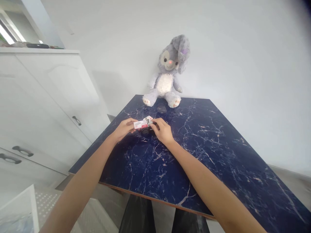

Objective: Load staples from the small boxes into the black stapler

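Observation:
My left hand (125, 129) grips the left end of a small white-and-red cardboard box (140, 124) between thumb and fingers, above the dark blue table. At the box's right end, my right hand (162, 131) pinches a small grey piece (149, 121) with thumb and forefinger. That piece touches the box end; whether it is partly inside I cannot tell. Behind the box shows a white flap or card (147, 117) with dark and red print, partly hidden. The print is too small to read.
A grey plush rabbit (165, 84) sits at the table's far edge against the wall. The blue marble-patterned table (206, 145) stretches to the right. White cabinets (43, 106) with dark handles stand on the left. A white perforated item (46, 204) is at lower left.

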Demonstrator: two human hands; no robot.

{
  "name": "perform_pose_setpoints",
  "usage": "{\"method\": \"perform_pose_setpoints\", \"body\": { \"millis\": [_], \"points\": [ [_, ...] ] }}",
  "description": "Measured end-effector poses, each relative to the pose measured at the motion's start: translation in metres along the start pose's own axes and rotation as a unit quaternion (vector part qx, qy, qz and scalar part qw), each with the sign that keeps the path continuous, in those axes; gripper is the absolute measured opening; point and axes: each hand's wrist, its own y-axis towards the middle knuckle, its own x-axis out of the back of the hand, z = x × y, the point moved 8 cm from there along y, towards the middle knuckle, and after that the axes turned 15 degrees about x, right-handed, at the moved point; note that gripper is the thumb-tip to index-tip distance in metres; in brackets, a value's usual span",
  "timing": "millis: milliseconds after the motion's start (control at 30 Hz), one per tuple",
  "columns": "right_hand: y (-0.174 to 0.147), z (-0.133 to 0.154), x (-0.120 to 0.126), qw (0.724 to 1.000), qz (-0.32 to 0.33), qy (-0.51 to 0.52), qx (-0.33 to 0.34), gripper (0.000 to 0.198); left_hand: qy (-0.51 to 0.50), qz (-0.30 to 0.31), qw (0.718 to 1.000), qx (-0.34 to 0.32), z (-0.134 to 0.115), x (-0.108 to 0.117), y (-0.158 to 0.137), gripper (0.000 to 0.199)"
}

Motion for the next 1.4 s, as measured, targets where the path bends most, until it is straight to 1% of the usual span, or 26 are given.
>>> {"method": "perform_pose_setpoints", "body": {
  "millis": [133, 267, 367, 467, 533, 600, 667, 767, 867, 933, 1033, 1167, 1300, 1400],
  "points": [
    [-0.001, -0.004, 0.001, 1.0, 0.0, -0.004, -0.022, 0.028, 0.011, 0.018, 1.0, -0.004, 0.001, -0.005, -0.001, 0.033],
    [0.0, 0.001, -0.001, 1.0, 0.004, 0.012, 0.008, 0.027, -0.02, 0.034, 0.999, -0.013, 0.002, -0.007, 0.0, 0.035],
    [0.0, 0.001, -0.001, 1.0, -0.004, 0.002, 0.014, 0.028, -0.068, 0.011, 0.998, 0.002, 0.008, -0.001, 0.006, 0.035],
    [-0.001, -0.002, -0.002, 1.0, -0.005, -0.012, 0.007, 0.028, -0.112, -0.027, 0.993, -0.009, 0.009, 0.009, 0.009, 0.033],
    [-0.001, -0.002, -0.004, 1.0, 0.006, -0.006, 0.016, 0.028, -0.109, -0.021, 0.994, -0.013, 0.008, 0.008, 0.008, 0.032],
    [0.0, 0.001, -0.006, 1.0, 0.016, 0.002, 0.027, 0.027, -0.086, 0.005, 0.996, -0.001, 0.009, 0.001, 0.007, 0.033],
    [0.0, 0.003, -0.004, 1.0, 0.023, 0.002, 0.022, 0.026, -0.072, 0.021, 0.997, 0.011, 0.009, -0.005, 0.005, 0.033],
    [0.001, 0.006, -0.003, 0.999, 0.039, -0.006, 0.007, 0.028, -0.075, 0.009, 0.997, 0.017, 0.009, -0.007, 0.004, 0.031],
    [0.001, 0.012, -0.006, 0.998, 0.06, -0.01, 0.028, 0.033, -0.081, 0.0, 0.997, 0.017, 0.008, -0.005, 0.004, 0.03],
    [0.001, 0.012, -0.007, 0.998, 0.06, -0.013, 0.034, 0.033, -0.084, 0.003, 0.996, 0.017, 0.007, -0.004, 0.005, 0.03],
    [0.001, 0.008, -0.006, 0.999, 0.047, -0.007, 0.016, 0.031, -0.085, 0.005, 0.996, 0.014, 0.007, -0.003, 0.005, 0.031],
    [0.001, -0.002, 0.001, 0.999, 0.014, 0.01, -0.039, 0.029, -0.083, 0.016, 0.996, 0.007, 0.008, -0.005, 0.004, 0.033],
    [0.001, -0.012, 0.006, 0.995, -0.011, 0.039, -0.087, 0.022, -0.08, 0.048, 0.996, 0.007, 0.01, -0.009, 0.004, 0.032],
    [0.0, -0.018, 0.006, 0.991, -0.023, 0.07, -0.108, 0.023, -0.084, 0.073, 0.994, 0.008, 0.011, -0.014, 0.004, 0.032]
  ]
}}
